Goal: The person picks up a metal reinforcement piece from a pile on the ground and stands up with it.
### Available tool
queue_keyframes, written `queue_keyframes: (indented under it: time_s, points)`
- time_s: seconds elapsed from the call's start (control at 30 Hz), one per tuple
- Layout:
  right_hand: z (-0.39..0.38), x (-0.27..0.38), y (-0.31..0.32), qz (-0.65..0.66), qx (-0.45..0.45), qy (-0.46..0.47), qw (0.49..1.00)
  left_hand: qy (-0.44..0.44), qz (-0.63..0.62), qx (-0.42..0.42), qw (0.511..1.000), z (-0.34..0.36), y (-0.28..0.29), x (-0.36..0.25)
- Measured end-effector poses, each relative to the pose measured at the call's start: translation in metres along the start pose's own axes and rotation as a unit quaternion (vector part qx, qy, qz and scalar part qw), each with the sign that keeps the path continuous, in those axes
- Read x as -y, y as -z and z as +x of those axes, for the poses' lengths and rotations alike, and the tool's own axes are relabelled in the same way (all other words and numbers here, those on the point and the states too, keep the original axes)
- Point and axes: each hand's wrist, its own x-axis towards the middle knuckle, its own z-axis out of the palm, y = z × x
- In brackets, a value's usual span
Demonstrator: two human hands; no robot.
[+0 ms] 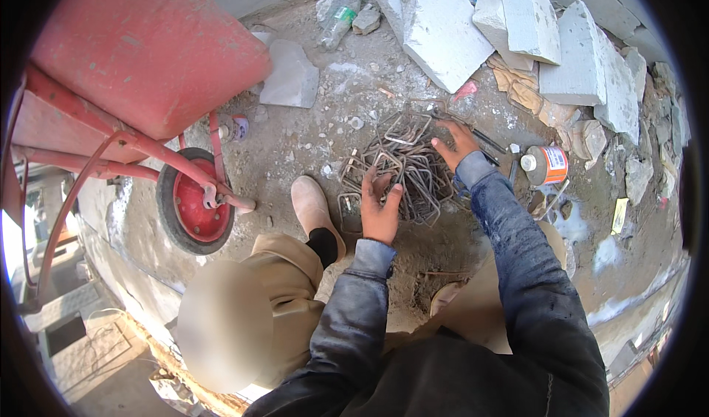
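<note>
A tangled pile of bent steel rod loops (417,169) lies on the dusty ground in front of me. My left hand (380,206) is over the pile's left side, fingers apart and curved; whether the fingertips touch the loops I cannot tell. My right hand (456,145) is at the upper right of the pile with thumb and fingers spread, beside a long dark tool (487,140). A can with an orange-and-white label (554,167) lies to its right, near a small yellow piece (619,214).
A red wheelbarrow (155,44) stands at left, its wheel (196,203) near my booted foot (314,206). Broken white blocks (443,36), brown paper scraps (521,88), a plastic bottle (340,25) and rubble (639,177) lie along the back and right.
</note>
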Motion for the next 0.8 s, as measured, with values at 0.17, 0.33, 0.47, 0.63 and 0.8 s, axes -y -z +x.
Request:
queue_keyframes:
  time_s: [0.17, 0.33, 0.47, 0.63, 0.8]
  points:
    - [0.035, 0.055, -0.016, -0.093, 0.079, 0.084, 0.989, 0.104, -0.041, -0.157, 0.981, 0.003, 0.017, 0.036]
    - [0.085, 0.101, -0.044, -0.31, 0.307, -0.05, 0.898, 0.406, -0.17, -0.278, 0.854, -0.015, 0.006, 0.064]
    - [0.102, 0.156, -0.056, -0.434, 0.413, -0.096, 0.795, 0.449, -0.407, -0.077, 0.791, -0.031, 0.005, 0.075]
    - [0.108, 0.096, -0.076, -0.401, 0.22, -0.192, 0.868, 0.409, -0.471, -0.02, 0.781, -0.032, -0.006, 0.072]
    - [0.131, 0.002, -0.063, -0.318, 0.285, -0.299, 0.853, 0.42, -0.444, -0.041, 0.791, -0.023, -0.005, 0.069]
